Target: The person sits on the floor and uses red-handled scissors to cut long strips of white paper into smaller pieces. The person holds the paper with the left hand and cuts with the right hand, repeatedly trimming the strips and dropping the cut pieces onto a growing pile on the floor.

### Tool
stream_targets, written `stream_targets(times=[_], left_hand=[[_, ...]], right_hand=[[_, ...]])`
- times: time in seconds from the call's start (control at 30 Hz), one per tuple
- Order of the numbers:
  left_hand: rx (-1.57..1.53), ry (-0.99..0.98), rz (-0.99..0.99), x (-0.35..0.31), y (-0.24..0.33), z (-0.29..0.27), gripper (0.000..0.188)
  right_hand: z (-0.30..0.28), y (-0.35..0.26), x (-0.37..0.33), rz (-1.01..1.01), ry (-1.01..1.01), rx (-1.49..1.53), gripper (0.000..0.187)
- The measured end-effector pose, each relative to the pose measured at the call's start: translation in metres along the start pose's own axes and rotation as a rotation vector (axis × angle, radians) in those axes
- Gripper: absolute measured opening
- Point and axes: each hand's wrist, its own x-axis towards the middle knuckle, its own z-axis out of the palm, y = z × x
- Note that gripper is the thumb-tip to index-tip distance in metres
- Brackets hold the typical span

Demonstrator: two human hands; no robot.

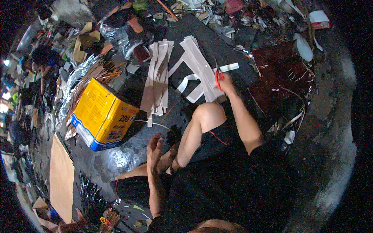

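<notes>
My right hand (226,83) is closed round the red handles of a pair of scissors (218,76), whose dark blades point away from me. The scissors are over the right edge of a bundle of long pale strips (200,64). A second bundle of pale strips (157,77) lies to its left, its ends uneven. Between the two bundles is a loose, bent white strip (186,81); another white strip end (230,67) sticks out beyond my right hand. My left hand (154,149) is raised beside my bent leg, fingers apart, holding nothing.
A yellow tin with a blue base (101,116) stands left of the strips. A tan cardboard sheet (62,178) lies at the left. Scraps and foil (124,35) cover the far floor, and a dark reddish sheet (281,77) lies at right. Another person (40,64) is at far left.
</notes>
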Motion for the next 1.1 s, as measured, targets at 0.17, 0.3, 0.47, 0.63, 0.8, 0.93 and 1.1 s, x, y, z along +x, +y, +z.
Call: stream_targets(times=[0.17, 0.3, 0.47, 0.63, 0.8, 0.93, 1.1], left_hand=[[0.128, -0.051, 0.080, 0.008, 0.048, 0.006, 0.036], [-0.018, -0.051, 0.185, 0.011, 0.129, 0.020, 0.031], [-0.751, -0.225, 0.232, 0.035, 0.176, -0.007, 0.068], [-0.972, -0.113, 0.303, 0.038, 0.206, -0.035, 0.079], [-0.628, 0.281, 0.273, 0.043, 0.152, -0.074, 0.049], [-0.006, 0.480, 0.122, 0.015, 0.149, -0.101, 0.051], [0.199, 0.418, -0.055, -0.025, 0.098, -0.109, 0.057]], right_hand=[[-0.009, -0.185, 0.059, -0.135, -0.151, 0.905, 0.018], [-0.030, -0.328, -0.014, -0.607, -0.312, 1.357, 0.022], [-0.018, -0.342, -0.165, -0.272, -0.275, 1.150, 0.038], [0.040, -0.245, -0.238, -0.311, -0.557, 0.827, 0.027], [0.095, -0.165, -0.271, -0.345, -0.679, 0.655, 0.025], [0.108, -0.185, -0.276, 0.118, -0.794, 1.127, 0.026], [0.124, -0.216, -0.273, 0.105, -0.814, 1.062, 0.026]])
